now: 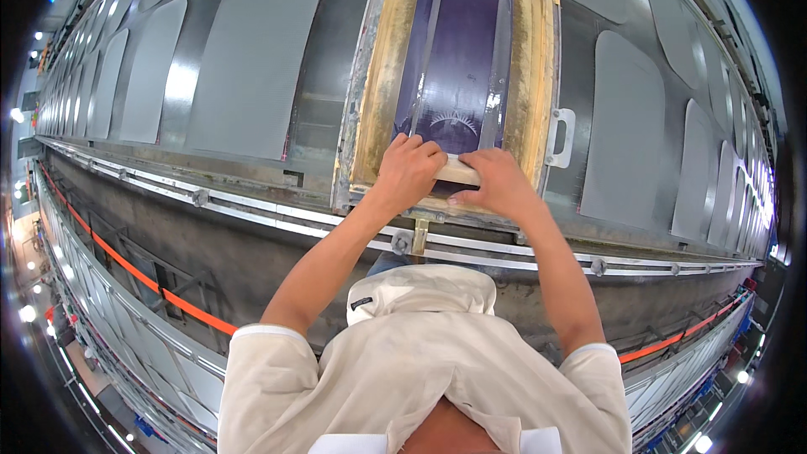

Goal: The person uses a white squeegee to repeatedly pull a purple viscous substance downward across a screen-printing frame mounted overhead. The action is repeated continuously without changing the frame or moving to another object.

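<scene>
A screen-printing frame [546, 59] edged with yellowish tape lies on the long table in front of me. Its purple mesh [458, 59] bears small lettering and a pale crest-like design near my hands. At the near end of the mesh I grip a squeegee [458, 171] with a pale handle, held crosswise. My left hand [409, 172] closes over its left end, knuckles up. On the other end is my right hand [500, 185], its thumb on the near side. The squeegee's blade is hidden from view.
A white pull handle [561, 138] sticks out from the frame's right side. Flat grey panels [256, 59] lie along the table on both sides. A metal rail [496, 257] with round knobs runs along the near edge. Behind me an orange strip [143, 273] borders another long table.
</scene>
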{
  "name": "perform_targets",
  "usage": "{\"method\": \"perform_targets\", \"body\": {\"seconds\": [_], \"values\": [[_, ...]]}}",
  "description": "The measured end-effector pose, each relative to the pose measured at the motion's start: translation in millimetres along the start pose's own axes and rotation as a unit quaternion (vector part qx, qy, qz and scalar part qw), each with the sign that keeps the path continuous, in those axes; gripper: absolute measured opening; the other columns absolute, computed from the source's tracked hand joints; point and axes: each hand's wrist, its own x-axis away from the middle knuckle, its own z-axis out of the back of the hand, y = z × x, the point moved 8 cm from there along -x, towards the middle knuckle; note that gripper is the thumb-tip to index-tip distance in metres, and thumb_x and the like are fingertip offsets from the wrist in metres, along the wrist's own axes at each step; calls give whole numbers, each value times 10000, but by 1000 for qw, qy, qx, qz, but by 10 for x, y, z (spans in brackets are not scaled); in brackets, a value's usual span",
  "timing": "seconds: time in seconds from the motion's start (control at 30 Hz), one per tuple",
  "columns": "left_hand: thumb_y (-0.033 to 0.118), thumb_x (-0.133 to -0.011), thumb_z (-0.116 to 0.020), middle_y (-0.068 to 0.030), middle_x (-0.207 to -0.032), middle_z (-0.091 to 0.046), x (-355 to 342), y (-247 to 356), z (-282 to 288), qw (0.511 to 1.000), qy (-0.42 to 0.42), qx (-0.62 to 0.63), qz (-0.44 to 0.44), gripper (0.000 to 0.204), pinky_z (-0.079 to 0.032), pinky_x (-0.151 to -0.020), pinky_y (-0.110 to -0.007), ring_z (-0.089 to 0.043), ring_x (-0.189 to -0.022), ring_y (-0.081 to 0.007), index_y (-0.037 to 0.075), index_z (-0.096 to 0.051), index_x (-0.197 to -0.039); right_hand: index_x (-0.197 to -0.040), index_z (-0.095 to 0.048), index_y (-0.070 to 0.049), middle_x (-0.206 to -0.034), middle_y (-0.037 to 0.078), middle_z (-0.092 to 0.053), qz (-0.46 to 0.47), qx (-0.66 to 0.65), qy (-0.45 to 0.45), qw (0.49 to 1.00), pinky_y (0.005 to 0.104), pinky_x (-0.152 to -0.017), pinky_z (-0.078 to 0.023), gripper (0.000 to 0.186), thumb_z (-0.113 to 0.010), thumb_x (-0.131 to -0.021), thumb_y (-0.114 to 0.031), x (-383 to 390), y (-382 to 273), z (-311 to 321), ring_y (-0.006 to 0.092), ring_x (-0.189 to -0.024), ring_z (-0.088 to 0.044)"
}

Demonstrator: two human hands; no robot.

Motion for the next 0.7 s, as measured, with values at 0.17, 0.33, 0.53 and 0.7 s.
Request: {"method": "perform_targets", "body": {"seconds": [0.17,0.33,0.53,0.7], "values": [[135,-624,-796,-29,-950,-677,39,1,62,998,-13,-61,15,286,-442,-844,-399,-607,-977,-229,127,-730,-902,-1230,-668,-67,-1208,174,-671,-239,61,395,885,447,-1020,-453,418,-697,-928,-356,227,1305,946,370,-1178,-589],[149,-690,-694,-41,-908,-642,104,83,80,998,12,-67,-13,134,-430,-862,-397,-593,-937,-237,109,-680,-817,-1056,-669,2,-1002,215,-697,-324,-24,363,874,460,-835,-488,398,-560,-1010,-378,362,2300,639,399,-955,-650],[128,-713,-701,-6,-940,-651,300,-22,289,997,76,7,18,123,-414,-874,-364,-598,-937,-206,131,-688,-835,-926,-652,-22,-730,55,-579,-347,-133,396,840,353,-618,-421,286,-617,-993,-298,270,1718,1064,159,-654,-529],[147,-688,-727,20,-959,-669,671,-886,823,995,0,-65,74,167,-418,-889,-373,-615,-966,-199,145,-698,-852,-878,-629,-34,-665,8,-517,-215,-157,471,841,317,-527,-373,265,-639,-986,-275,-500,1111,370,102,-589,-473]]}}
